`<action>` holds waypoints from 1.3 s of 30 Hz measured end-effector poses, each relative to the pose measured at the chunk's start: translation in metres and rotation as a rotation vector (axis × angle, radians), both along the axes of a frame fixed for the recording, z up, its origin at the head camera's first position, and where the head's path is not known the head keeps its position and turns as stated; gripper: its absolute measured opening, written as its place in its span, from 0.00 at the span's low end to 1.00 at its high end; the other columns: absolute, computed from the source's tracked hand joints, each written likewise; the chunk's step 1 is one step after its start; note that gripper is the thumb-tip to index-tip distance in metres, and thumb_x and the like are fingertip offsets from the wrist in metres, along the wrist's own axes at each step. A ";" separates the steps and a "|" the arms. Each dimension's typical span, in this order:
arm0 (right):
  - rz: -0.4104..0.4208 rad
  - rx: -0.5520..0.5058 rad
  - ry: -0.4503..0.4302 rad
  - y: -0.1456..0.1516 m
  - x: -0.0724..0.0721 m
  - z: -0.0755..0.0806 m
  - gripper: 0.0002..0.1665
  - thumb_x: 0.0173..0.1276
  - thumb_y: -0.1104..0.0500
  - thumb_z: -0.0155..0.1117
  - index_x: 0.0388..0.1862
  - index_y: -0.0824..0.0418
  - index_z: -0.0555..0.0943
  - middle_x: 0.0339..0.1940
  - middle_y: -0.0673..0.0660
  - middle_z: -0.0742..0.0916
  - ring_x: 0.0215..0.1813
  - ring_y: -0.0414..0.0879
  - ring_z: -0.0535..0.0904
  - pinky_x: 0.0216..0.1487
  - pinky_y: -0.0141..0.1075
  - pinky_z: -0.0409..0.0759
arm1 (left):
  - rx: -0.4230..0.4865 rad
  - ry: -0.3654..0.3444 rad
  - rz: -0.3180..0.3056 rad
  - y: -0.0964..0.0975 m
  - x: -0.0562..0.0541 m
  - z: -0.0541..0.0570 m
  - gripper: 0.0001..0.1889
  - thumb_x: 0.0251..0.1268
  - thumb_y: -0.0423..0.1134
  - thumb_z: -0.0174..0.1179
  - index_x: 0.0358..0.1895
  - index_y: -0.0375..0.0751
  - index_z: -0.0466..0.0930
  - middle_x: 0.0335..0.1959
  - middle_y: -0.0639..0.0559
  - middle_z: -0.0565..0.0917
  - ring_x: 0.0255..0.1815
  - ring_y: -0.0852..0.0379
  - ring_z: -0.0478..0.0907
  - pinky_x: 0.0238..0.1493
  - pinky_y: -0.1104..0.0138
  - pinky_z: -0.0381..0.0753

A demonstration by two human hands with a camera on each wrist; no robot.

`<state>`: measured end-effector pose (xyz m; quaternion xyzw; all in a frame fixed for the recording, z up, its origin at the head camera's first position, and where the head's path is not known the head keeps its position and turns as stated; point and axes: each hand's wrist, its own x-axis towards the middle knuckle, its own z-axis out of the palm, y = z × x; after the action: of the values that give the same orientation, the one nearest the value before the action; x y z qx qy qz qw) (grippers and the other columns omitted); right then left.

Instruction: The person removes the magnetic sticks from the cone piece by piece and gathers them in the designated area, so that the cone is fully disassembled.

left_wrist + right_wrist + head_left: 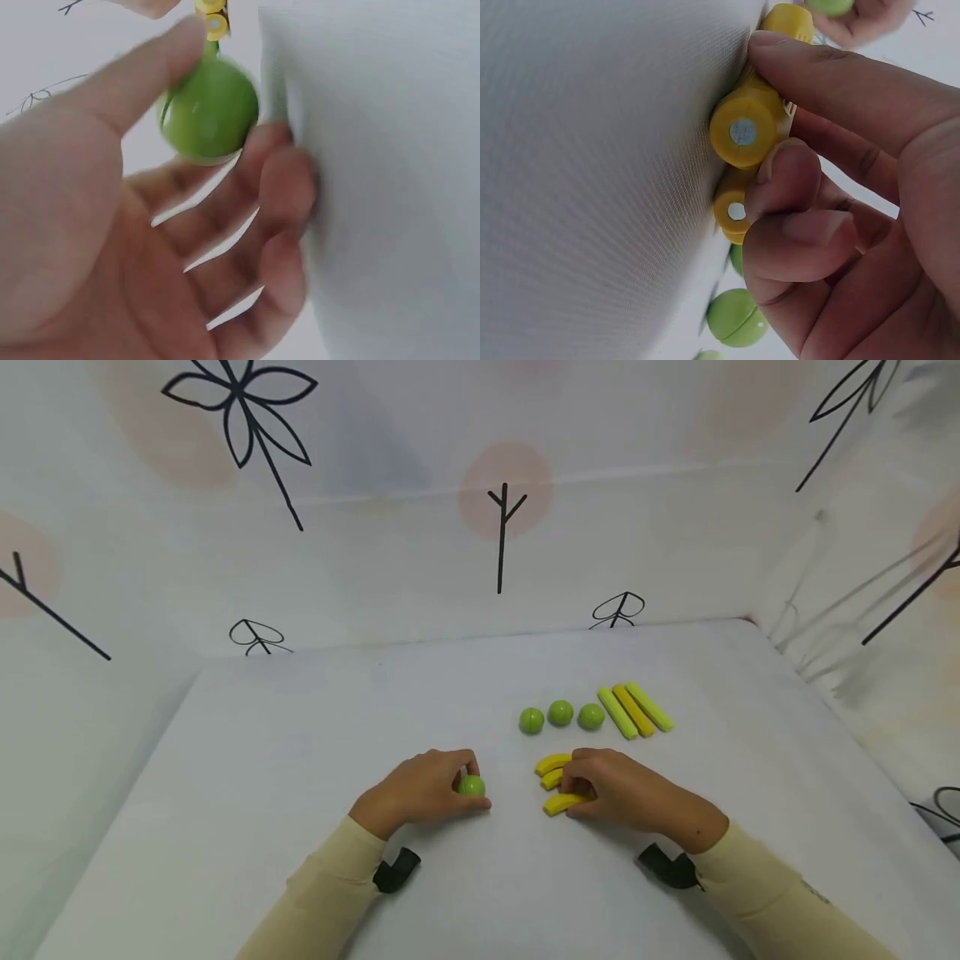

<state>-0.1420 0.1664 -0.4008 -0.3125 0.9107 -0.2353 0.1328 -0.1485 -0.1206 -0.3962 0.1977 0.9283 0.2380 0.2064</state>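
My left hand (423,787) pinches a green ball (472,786) between thumb and fingers, close over the white table. In the left wrist view, the ball (214,112) has a seam along its side. To the right, my right hand (626,787) holds the nearest of several yellow toy bananas (559,805) with thumb and fingertips. Two more bananas (552,764) lie just beyond it, partly hidden by the fingers. The right wrist view shows a pale round disc in the end of the held banana (739,124).
Three more green balls (560,712) stand in a row beyond the bananas. Right of them lie three yellow-green sticks (635,710), side by side. White cloth walls (405,560) with plant drawings enclose the back and sides of the table (300,735).
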 end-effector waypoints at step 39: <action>-0.047 0.094 0.112 0.001 0.002 0.011 0.13 0.57 0.53 0.79 0.39 0.51 0.86 0.36 0.42 0.82 0.35 0.33 0.75 0.39 0.30 0.79 | -0.060 0.308 0.148 0.054 -0.044 -0.003 0.28 0.60 0.51 0.71 0.64 0.50 0.78 0.52 0.49 0.84 0.49 0.53 0.81 0.56 0.54 0.78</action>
<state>-0.1398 0.1673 -0.3901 -0.2969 0.9338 -0.1777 0.0908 -0.1922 -0.0670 -0.3997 0.1567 0.9676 0.1915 0.0494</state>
